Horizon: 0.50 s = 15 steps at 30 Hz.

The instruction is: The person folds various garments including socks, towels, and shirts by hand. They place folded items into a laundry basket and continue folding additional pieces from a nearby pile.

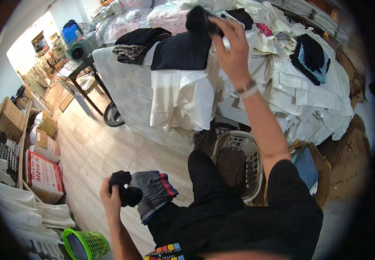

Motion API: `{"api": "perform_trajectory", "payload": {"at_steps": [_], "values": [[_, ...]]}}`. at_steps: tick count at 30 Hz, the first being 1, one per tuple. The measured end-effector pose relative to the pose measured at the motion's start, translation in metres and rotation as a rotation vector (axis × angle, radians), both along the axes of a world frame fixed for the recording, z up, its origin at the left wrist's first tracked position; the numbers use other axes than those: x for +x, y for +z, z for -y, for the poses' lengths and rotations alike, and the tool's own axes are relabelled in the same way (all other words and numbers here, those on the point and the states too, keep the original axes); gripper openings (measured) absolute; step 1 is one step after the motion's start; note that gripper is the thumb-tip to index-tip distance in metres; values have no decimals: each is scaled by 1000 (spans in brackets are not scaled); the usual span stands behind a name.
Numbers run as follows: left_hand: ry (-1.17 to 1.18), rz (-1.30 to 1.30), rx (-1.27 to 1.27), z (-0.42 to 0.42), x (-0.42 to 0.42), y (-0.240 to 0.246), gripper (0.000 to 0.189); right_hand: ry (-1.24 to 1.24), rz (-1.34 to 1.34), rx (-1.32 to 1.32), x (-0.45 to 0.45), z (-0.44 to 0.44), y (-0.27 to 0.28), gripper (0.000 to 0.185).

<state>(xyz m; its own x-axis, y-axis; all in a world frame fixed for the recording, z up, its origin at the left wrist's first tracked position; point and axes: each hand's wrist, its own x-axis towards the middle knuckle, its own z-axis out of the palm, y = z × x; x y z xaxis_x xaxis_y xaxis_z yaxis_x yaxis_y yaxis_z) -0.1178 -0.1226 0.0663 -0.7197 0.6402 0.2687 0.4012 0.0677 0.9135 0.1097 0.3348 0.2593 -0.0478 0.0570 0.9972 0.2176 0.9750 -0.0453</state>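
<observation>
My left hand (110, 191) grips a small black bundle of cloth (129, 196), perhaps rolled socks. Beside it, grey boxer briefs (153, 187) with a red and blue band lie over my left knee. Farther up, my right hand (231, 48) reaches over the table, its fingers on a dark bunched cloth (196, 19); motion blurs this one. Just below that cloth lies a folded black garment (179, 52), on white cloth (181, 100) that hangs over the table's front edge. To its left is a stack of folded dark clothes (142, 40) with a leopard-print piece.
White linens (304, 87) heap over the table's right side, topped by folded black and blue clothes (310, 58). A laundry basket (257, 162) stands by my right leg, near an open carton (322, 172). A fan (77, 52), boxes (44, 172) and a green basket (93, 242) are leftward.
</observation>
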Motion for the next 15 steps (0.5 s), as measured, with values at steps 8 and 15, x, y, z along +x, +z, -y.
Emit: {"api": "perform_trajectory", "payload": {"at_steps": [8, 15], "values": [[-11, -31, -99, 23, -9, -25, 29, -377, 25, 19, -43, -140, 57, 36], [-50, -105, -184, 11, -1, -26, 35, -526, 468, -506, -40, -200, -38, 50]]}}
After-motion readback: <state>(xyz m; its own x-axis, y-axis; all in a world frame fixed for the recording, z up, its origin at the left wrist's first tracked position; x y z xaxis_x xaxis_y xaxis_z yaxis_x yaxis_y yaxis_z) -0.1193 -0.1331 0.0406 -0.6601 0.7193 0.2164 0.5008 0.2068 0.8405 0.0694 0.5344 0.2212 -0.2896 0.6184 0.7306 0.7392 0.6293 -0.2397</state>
